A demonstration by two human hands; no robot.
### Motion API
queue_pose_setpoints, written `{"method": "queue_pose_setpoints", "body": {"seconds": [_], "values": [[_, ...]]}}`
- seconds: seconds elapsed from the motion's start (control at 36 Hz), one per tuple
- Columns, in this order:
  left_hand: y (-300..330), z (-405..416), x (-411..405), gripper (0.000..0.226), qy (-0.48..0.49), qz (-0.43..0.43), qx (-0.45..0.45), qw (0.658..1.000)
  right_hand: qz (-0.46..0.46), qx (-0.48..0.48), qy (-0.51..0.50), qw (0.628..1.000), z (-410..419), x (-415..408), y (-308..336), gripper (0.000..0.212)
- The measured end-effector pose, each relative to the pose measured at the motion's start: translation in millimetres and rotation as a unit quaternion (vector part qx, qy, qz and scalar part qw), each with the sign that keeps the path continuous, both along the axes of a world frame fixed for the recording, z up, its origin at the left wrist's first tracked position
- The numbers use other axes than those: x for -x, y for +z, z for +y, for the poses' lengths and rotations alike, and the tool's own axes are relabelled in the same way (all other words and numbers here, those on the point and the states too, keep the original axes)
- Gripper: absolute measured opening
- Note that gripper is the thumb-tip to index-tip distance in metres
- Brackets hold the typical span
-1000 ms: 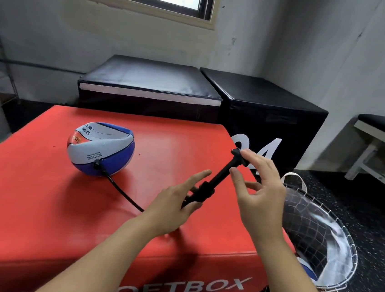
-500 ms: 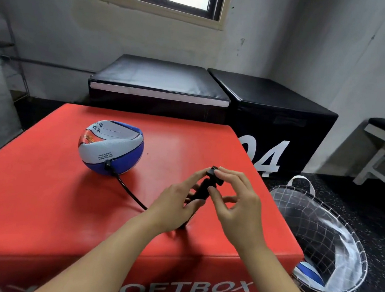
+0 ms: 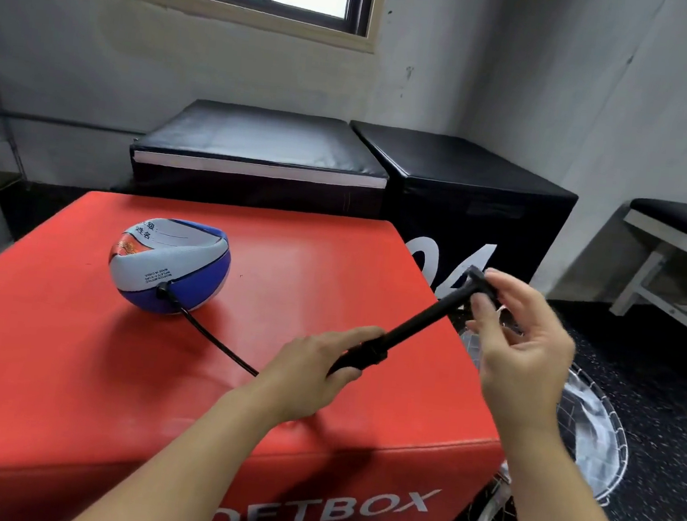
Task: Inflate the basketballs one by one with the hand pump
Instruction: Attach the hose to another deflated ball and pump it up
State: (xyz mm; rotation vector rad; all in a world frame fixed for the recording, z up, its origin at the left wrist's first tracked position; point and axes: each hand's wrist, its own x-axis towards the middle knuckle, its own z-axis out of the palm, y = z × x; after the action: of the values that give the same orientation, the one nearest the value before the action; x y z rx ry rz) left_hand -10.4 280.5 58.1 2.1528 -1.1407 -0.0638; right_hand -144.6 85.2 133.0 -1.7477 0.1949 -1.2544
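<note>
Two hands work one hand pump (image 3: 406,330): left hand (image 3: 317,368) clenches barrel steady, right hand (image 3: 515,342) pinches extended handle, feeding sagging basketball (image 3: 169,265).

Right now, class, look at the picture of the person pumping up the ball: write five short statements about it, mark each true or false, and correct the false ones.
1. The ball lies on the red box. True.
2. The ball is fully round. False: its top is caved in.
3. A black hose runs from the ball towards the pump. True.
4. The left hand holds the pump's handle. False: it grips the pump's barrel; the right hand pinches the handle.
5. The pump's rod is pushed right in. False: it is drawn out, up and to the right.
</note>
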Motion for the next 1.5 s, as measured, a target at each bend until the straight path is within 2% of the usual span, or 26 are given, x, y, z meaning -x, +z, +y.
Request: {"method": "queue_pose_setpoints", "body": {"seconds": [0.14, 0.39, 1.03, 1.33, 1.5], "values": [[0, -2, 3, 0.067, -0.005, -0.007, -0.001, 1.000, 0.008, 0.018, -0.027, 0.999, -5, 4, 0, 0.023], [-1, 7, -5, 0.084, -0.009, 0.060, 0.042, 0.997, 0.026, 0.065, 0.000, 0.998, 13, -9, 5, 0.025], [1, 21, -13, 0.076, 0.017, 0.078, 0.073, 0.994, 0.117, 0.122, 0.098, 0.981, 59, -46, -36, 0.027], [4, 8, -5, 0.075, 0.009, 0.047, 0.040, 0.998, 0.115, 0.095, 0.066, 0.987, 40, -37, -39, 0.029], [5, 3, 0, 0.068, 0.012, 0.008, -0.007, 1.000, 0.044, 0.025, 0.025, 0.998, 15, -18, -16, 0.022]]}}
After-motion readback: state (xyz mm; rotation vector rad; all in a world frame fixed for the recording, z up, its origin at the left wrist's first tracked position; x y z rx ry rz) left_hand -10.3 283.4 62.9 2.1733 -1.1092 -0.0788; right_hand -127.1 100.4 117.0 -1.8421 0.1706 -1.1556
